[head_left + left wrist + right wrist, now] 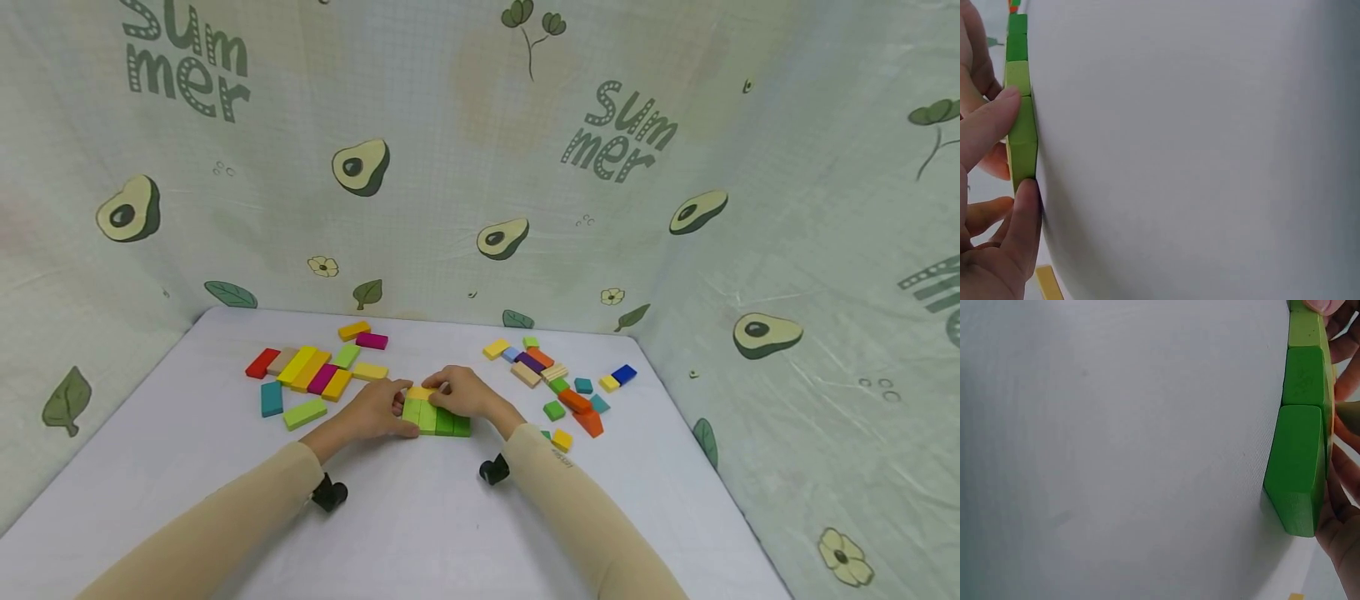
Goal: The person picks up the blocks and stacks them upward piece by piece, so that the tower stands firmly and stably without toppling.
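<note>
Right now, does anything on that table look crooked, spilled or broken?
Nothing looks spilled or broken. The loose blocks on the right lie at mixed angles, unlike the green blocks lined up side by side; that seems untidy rather than wrong.

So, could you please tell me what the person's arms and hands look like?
The left sleeve and right sleeve are long and beige; the right one carries dark lettering, too small to read. A small black device sits at each wrist. The fingers are bare, without gloves.
</note>
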The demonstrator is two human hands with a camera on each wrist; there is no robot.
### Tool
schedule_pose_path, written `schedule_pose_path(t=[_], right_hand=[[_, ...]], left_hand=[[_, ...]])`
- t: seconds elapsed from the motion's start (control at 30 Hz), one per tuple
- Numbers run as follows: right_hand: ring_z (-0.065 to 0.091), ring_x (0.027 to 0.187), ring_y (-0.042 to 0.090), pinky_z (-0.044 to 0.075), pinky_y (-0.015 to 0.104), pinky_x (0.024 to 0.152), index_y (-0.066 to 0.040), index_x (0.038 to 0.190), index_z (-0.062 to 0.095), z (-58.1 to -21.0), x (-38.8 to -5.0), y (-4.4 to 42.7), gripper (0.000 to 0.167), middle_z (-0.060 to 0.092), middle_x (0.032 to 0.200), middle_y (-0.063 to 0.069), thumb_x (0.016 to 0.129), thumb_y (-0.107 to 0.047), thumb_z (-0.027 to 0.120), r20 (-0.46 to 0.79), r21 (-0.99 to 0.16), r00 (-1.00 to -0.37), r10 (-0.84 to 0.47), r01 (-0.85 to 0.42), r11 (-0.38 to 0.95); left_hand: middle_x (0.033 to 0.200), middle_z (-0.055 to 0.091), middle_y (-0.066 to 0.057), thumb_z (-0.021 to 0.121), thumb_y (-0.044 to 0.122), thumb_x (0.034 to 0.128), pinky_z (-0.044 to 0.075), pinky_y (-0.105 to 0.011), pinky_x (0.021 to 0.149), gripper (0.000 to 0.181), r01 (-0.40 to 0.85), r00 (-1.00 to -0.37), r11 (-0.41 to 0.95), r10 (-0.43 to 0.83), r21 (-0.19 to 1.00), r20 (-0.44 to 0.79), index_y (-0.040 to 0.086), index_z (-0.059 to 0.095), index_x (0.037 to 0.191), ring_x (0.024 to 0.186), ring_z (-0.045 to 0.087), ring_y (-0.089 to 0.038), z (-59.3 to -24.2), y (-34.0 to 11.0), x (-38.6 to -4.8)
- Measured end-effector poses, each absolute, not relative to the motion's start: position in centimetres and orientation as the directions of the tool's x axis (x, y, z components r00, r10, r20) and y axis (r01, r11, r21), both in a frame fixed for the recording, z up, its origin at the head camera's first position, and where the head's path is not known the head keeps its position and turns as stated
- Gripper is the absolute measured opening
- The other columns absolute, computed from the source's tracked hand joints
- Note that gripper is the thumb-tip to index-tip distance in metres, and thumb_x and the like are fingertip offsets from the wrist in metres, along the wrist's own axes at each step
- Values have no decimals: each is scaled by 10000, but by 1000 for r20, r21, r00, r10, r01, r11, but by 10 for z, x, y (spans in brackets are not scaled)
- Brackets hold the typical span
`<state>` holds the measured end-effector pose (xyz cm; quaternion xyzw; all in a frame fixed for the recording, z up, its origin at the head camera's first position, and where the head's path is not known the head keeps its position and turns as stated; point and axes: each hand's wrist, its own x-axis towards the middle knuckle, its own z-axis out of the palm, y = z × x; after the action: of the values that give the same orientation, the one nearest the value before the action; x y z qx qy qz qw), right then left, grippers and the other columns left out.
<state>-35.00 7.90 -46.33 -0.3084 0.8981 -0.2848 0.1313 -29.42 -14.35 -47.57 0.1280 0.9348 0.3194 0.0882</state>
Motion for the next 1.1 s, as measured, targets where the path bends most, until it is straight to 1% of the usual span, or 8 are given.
schedule_pose_path(t=[0.1,0.33,0.57,0.7,0.87,0.97,1.1], right_hand=[[651,1101,171,558,363,1011,-131,1392,701,-463,-350,80,346,690,1317,56,1060,-207,643,-65,-591,-774,-630,-479,649],[642,1089,176,562,367,1005,-131,1419,681,-458,-346,84,371,669,1322,55,1061,-222,656,-81,-596,-774,-628,-468,653],[658,1108,217,577,366,976,-103,1447,652,-451,-346,101,401,635,1381,109,1062,-214,656,-52,-555,-765,-642,-513,655],[644,1157,268,572,413,988,-96,1435,658,-447,-350,121,391,631,1392,125,1057,-195,663,-21,-544,-796,-605,-498,675],[629,1205,312,555,475,1028,-89,1408,677,-446,-360,150,383,634,1424,117,1033,-168,689,6,-510,-854,-521,-450,733],[628,1192,323,558,479,1015,-77,1380,694,-449,-367,168,372,643,1388,134,1014,-144,703,29,-473,-884,-467,-424,772],[622,1177,332,541,511,1025,-58,1345,715,-452,-372,191,355,645,1307,155,994,-104,711,51,-456,-919,-391,-370,810]], left_hand=[[1084,630,-42,949,399,801,559,-365,908,935,180,-951,768,296,614,-91,10,520,1535,951,565,-196,-474,-142,-294],[1044,620,-44,961,391,784,515,-341,822,920,179,-948,782,299,597,-107,5,544,1507,924,541,-203,-469,-138,-295],[1067,636,-37,965,402,776,530,-351,855,916,186,-946,790,304,584,-109,15,556,1499,939,549,-202,-470,-136,-298],[1092,644,-34,965,414,772,540,-356,874,923,183,-947,795,300,579,-113,27,556,1504,944,554,-201,-471,-137,-298],[1099,644,-42,973,400,764,540,-363,876,924,174,-951,797,288,579,-109,27,557,1500,945,555,-207,-472,-141,-297],[1088,632,-41,972,393,767,527,-353,873,915,174,-950,789,291,589,-110,32,559,1499,954,548,-208,-472,-142,-297],[1086,629,-40,971,399,767,529,-354,867,916,184,-947,782,304,596,-107,30,559,1497,958,547,-207,-471,-141,-297]])
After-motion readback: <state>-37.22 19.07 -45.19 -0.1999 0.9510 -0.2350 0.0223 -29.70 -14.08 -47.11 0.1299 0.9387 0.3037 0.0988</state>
